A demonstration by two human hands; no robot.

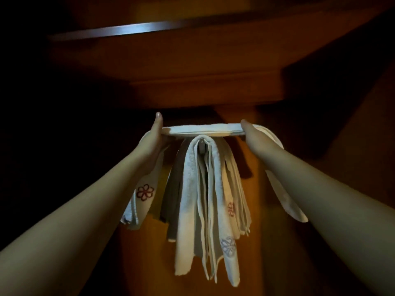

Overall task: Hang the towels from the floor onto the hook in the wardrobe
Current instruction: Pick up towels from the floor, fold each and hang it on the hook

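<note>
A white towel [201, 130] is stretched flat between my two hands, just above the hook [202, 147] on the wardrobe's back panel. My left hand [152, 135] grips its left end, thumb raised; the end with a red flower hangs below my wrist. My right hand [253, 135] grips the right end, which droops past my forearm. Several towels [198, 199] hang from the hook in a bunch, white and grey, some with embroidered flowers. The hook is partly covered by them.
A wooden shelf [192, 60] juts out overhead, with a metal rail [128, 29] above it. The orange-brown wardrobe panel [254, 210] lies behind the towels. The left side is in deep shadow.
</note>
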